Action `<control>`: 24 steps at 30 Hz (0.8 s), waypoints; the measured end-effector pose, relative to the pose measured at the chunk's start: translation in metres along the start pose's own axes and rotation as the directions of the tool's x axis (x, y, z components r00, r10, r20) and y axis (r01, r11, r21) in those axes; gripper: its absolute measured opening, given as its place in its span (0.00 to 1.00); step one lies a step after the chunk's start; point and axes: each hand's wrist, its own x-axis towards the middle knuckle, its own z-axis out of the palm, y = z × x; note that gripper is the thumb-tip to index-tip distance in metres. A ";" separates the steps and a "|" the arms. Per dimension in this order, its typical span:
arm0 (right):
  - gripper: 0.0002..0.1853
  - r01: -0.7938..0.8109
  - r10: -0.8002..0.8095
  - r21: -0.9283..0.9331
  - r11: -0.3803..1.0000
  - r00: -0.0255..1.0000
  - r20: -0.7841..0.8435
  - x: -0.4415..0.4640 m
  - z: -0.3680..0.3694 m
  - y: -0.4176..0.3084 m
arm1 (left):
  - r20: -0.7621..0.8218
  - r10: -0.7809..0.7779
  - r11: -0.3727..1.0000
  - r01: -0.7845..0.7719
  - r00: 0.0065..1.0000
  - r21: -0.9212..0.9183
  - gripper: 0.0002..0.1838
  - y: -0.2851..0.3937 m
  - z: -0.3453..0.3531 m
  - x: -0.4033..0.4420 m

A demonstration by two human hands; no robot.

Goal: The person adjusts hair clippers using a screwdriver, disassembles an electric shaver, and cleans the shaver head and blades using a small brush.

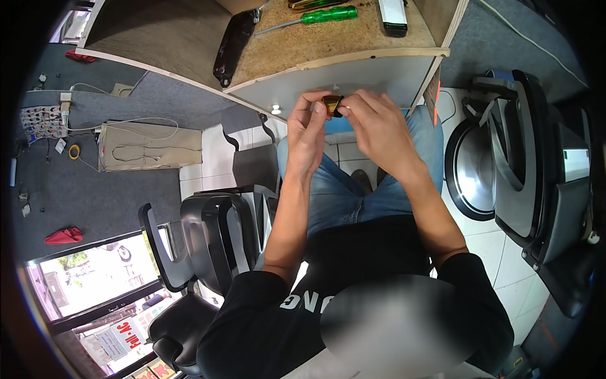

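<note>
A small dark piece with a gold-coloured face is held between both hands, just in front of the workbench edge. My left hand pinches its left side with thumb and fingers. On its right side, the fingertips of my right hand are closed on the same piece. Beyond the hands, on the brown bench top, lie a green-handled screwdriver, a long dark hair clipper-like body and a white and black device.
Black chairs stand at the left and right. A cardboard box with a cable is on the grey surface at the left. The bench's wooden front edge lies just past the hands.
</note>
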 end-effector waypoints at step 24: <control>0.04 -0.048 0.049 0.042 0.998 0.999 -0.024 -0.001 -0.002 0.004 | 0.054 0.067 0.998 -0.067 0.996 -0.010 0.17 -0.001 -0.004 0.003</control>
